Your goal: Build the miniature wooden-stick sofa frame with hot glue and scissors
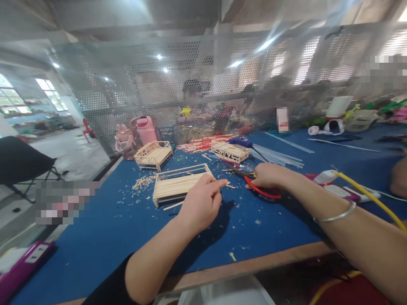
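Observation:
My left hand (203, 201) is closed, its index finger stretched toward the right. A thin wooden stick (173, 206) shows at its lower left, and a stick end shows near the fingertip; the hand hides what lies between. Just behind that hand stands a small bench-like frame of sticks (174, 186) with a slatted top. My right hand (269, 176) grips red-handled pliers (262, 191), whose dark jaws point left toward the left fingertip. Its fingers are partly hidden.
Two more stick models, one at left (154, 155) and one at centre (230, 151), stand farther back. Beyond lie red-tipped sticks (206, 144), a blue glue gun (240, 142) and clear glue sticks (282, 156). A yellow cable (370, 197) crosses at right. Wood scraps (144, 182) litter the blue table (104, 237).

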A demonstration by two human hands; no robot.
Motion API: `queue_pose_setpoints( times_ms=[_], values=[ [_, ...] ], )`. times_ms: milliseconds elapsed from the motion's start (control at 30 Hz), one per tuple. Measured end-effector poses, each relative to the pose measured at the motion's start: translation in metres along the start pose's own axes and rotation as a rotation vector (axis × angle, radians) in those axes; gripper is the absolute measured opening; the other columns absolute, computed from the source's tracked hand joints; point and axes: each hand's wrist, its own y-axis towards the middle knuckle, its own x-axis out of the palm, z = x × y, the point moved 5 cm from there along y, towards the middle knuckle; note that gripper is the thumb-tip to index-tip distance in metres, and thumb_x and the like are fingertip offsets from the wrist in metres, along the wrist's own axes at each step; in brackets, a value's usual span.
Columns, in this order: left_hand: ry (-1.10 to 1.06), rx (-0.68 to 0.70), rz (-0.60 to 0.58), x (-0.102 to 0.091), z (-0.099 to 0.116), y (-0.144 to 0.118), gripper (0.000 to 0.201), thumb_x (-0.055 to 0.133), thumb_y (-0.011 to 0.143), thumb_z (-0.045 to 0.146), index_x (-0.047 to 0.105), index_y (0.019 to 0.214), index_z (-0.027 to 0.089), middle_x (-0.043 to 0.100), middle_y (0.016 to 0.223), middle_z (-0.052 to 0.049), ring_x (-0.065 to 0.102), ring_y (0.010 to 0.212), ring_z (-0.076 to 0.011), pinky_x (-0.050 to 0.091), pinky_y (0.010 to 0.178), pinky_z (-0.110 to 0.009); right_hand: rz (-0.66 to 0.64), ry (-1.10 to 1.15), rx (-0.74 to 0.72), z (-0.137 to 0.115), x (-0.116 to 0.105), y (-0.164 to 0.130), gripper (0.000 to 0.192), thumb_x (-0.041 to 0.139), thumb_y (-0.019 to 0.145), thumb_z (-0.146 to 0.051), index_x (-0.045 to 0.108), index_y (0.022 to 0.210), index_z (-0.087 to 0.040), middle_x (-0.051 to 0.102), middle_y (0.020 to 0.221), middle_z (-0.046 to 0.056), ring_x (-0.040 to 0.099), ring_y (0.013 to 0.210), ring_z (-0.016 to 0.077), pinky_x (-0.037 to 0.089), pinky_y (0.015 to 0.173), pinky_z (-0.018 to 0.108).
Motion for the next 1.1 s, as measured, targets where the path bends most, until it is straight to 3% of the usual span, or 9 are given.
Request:
queue_pose_setpoints(
  times_ms=[133, 200, 300, 367, 533, 633, 667, 833, 1100],
  values=[
    [0.057, 0.013, -0.033, 0.003, -0.003, -0.003, 0.034, 0.042, 0.087, 0.012, 0.056, 0.118, 0.014, 0.066, 0.089, -0.009, 0.061, 0.079, -0.0178, 0.051, 0.071, -0.03, 0.093, -0.046, -0.09, -0.01, -0.031, -0.002, 0.032, 0.063, 0.069, -0.044, 0.069, 0.076, -0.013, 0.068, 0.081, 0.016, 0.063, 0.079, 0.0317, 0.043, 0.06, 0.035],
    [0.093, 0.013, -0.007, 0.002, -0.005, -0.005, 0.035, 0.042, 0.088, 0.015, 0.051, 0.122, 0.016, 0.067, 0.09, -0.008, 0.063, 0.08, -0.0184, 0.052, 0.072, -0.031, 0.148, 0.074, -0.306, -0.033, -0.042, -0.015, 0.034, 0.049, 0.079, -0.045, 0.068, 0.087, -0.017, 0.068, 0.087, 0.012, 0.062, 0.081, 0.0275, 0.044, 0.065, 0.035],
    [0.135, 0.047, 0.059, -0.001, -0.008, -0.006, 0.036, 0.039, 0.09, 0.017, 0.046, 0.125, 0.016, 0.069, 0.096, -0.009, 0.064, 0.084, -0.019, 0.052, 0.074, -0.032, -0.053, 0.389, -0.754, -0.076, -0.037, -0.041, 0.033, 0.037, 0.085, -0.041, 0.063, 0.09, -0.02, 0.067, 0.085, 0.005, 0.061, 0.073, 0.0183, 0.045, 0.067, 0.03],
    [0.154, 0.073, 0.089, -0.005, -0.011, -0.003, 0.035, 0.038, 0.091, 0.017, 0.046, 0.125, 0.016, 0.069, 0.1, -0.01, 0.065, 0.088, -0.0192, 0.052, 0.076, -0.032, -0.144, 0.514, -0.864, -0.092, -0.03, -0.047, 0.025, 0.04, 0.083, -0.035, 0.058, 0.081, -0.019, 0.064, 0.073, 0.003, 0.058, 0.064, 0.0149, 0.045, 0.062, 0.027],
    [0.151, 0.036, 0.193, -0.05, -0.041, 0.008, 0.031, 0.053, 0.083, 0.027, 0.059, 0.111, 0.016, 0.067, 0.107, -0.011, 0.06, 0.1, -0.0222, 0.045, 0.089, -0.036, -0.053, 0.782, -0.775, -0.089, -0.013, -0.019, 0.024, 0.044, 0.081, -0.041, 0.051, 0.073, -0.019, 0.053, 0.057, -0.002, 0.048, 0.052, 0.0113, 0.039, 0.055, 0.025],
    [0.128, -0.593, 0.489, -0.099, -0.104, -0.01, 0.023, 0.052, 0.081, 0.029, 0.062, 0.095, 0.015, 0.067, 0.099, -0.012, 0.06, 0.091, -0.0223, 0.045, 0.081, -0.033, 0.013, 1.035, -0.665, -0.074, -0.001, 0.005, 0.031, 0.045, 0.079, -0.049, 0.052, 0.083, -0.019, 0.053, 0.059, -0.002, 0.046, 0.052, 0.0111, 0.038, 0.054, 0.026],
    [0.076, -0.845, 0.461, -0.104, -0.126, -0.021, 0.02, 0.053, 0.08, 0.033, 0.063, 0.087, 0.017, 0.068, 0.093, -0.01, 0.06, 0.092, -0.0234, 0.045, 0.078, -0.032, 0.036, 1.071, -0.626, -0.071, 0.004, 0.011, 0.032, 0.047, 0.077, -0.05, 0.053, 0.084, -0.019, 0.053, 0.06, -0.002, 0.046, 0.052, 0.0112, 0.038, 0.054, 0.026],
    [-0.181, -1.131, 0.248, -0.086, -0.172, -0.051, 0.036, 0.063, 0.069, 0.047, 0.055, 0.05, 0.018, 0.052, 0.043, -0.003, 0.051, 0.042, -0.0175, 0.035, 0.043, -0.027, 0.214, 1.03, -0.487, -0.06, 0.014, 0.025, 0.036, 0.048, 0.076, -0.051, 0.06, 0.084, -0.018, 0.04, 0.049, -0.006, 0.036, 0.046, 0.011, 0.029, 0.048, 0.026],
    [-0.527, -1.126, 0.227, -0.064, -0.158, -0.053, 0.027, 0.079, 0.051, 0.036, 0.062, 0.05, 0.015, 0.055, 0.043, 0.001, 0.046, 0.038, -0.0103, 0.035, 0.041, -0.023, 0.377, 1.101, -0.635, -0.058, 0.003, 0.016, 0.029, 0.044, 0.082, -0.05, 0.05, 0.078, -0.022, 0.054, 0.058, -0.002, 0.048, 0.054, 0.0135, 0.04, 0.056, 0.028]
  ],
)
